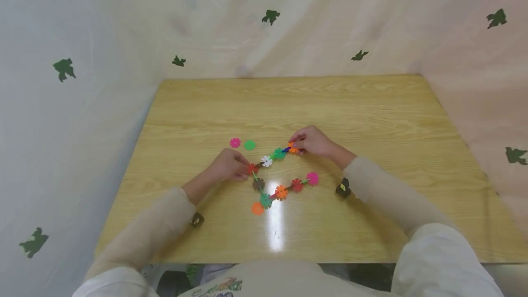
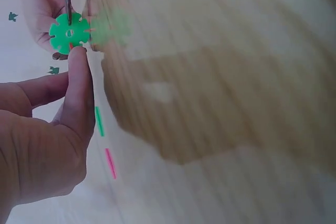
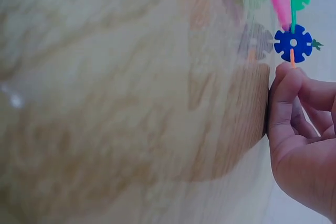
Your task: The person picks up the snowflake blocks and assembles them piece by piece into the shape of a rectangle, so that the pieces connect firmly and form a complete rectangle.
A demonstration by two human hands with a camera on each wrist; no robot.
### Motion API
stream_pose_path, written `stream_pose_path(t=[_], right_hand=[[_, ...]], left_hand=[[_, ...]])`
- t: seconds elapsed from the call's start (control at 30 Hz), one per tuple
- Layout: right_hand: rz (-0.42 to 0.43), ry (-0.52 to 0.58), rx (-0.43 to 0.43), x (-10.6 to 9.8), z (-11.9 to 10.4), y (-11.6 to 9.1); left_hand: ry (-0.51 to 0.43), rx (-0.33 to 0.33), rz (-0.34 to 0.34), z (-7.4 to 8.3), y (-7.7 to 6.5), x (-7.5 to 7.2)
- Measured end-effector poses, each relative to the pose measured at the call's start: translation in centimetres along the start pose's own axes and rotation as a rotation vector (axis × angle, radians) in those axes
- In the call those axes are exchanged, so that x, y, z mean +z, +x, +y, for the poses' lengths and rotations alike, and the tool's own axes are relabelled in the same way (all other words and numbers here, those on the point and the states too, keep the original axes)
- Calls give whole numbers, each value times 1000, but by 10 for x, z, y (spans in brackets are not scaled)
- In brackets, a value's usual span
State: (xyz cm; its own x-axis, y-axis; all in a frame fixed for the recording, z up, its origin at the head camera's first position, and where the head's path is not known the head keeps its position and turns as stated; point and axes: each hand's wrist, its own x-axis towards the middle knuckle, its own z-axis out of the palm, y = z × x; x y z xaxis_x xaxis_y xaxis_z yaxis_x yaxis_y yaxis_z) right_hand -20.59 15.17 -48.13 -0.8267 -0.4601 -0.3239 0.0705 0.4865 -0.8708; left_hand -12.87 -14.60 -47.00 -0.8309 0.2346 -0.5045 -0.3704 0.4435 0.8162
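A bent chain of notched plastic flower discs lies over the table, slotted together and opening to the right. At its left corner my left hand [image 1: 228,165] pinches a red disc [image 1: 252,169] at the edge. My right hand [image 1: 315,142] pinches an orange disc [image 1: 293,148] at the upper end, next to a blue disc [image 3: 293,43]. Between the hands run a white disc [image 1: 266,161] and a green disc [image 1: 279,153]. The lower branch holds a brown disc [image 1: 258,184], a teal disc [image 1: 266,200], another orange disc [image 1: 281,192] and a pink disc [image 1: 312,178] at its tip.
A loose pink disc [image 1: 235,142] and a loose green disc [image 1: 249,145] lie beyond the left hand. One orange disc [image 1: 257,208] sits beside the teal one. The wooden table [image 1: 371,113] is bordered by pale curtains [image 1: 222,22] with dark bird shapes.
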Motion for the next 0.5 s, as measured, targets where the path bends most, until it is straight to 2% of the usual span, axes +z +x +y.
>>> stream_pose_path(t=[0.23, 0.5], right_hand=[[-19, 1, 16, 0, 0, -1], [-47, 29, 26, 0, -1, -5]], left_hand=[[-74, -9, 50, 2, -6, 5], [-279, -48, 107, -4, -8, 9]])
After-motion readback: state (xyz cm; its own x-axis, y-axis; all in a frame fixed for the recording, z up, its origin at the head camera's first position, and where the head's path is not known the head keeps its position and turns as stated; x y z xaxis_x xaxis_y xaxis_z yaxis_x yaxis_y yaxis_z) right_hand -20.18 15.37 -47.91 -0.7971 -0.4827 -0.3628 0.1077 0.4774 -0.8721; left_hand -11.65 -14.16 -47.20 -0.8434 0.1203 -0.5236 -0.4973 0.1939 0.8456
